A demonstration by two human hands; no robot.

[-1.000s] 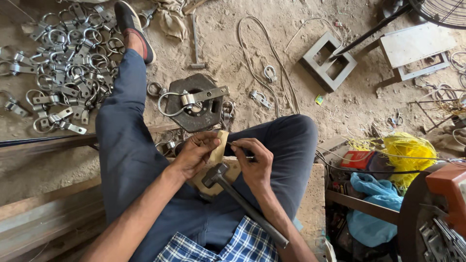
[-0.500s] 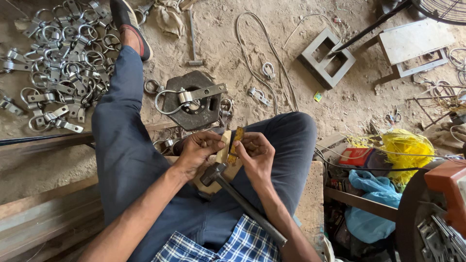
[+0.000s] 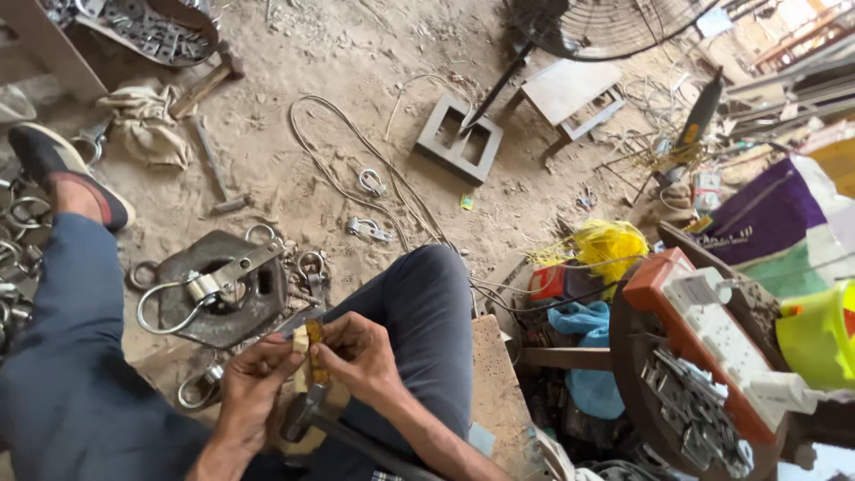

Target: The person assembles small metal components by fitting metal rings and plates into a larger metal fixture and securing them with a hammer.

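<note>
A small yellow packet [image 3: 313, 349] sits pinched between left hand [image 3: 254, 383] and right hand [image 3: 361, 356] fingers, above the lap.

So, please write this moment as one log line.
left hand: holds small yellow piece | right hand: pinches same piece | hammer: on lap under hands | metal plate: on ground ahead

Your left hand [image 3: 254, 383] and right hand [image 3: 361, 356] are bare, with no gloves, rings or watch showing, and your forearms are uncovered to the bottom edge of the frame. You wear dark blue-grey trousers [image 3: 427, 312], dusty at the knee. At the upper left your foot sits in a dark slip-on shoe [image 3: 62, 169] with a red-trimmed sole, the ankle bare.
</note>
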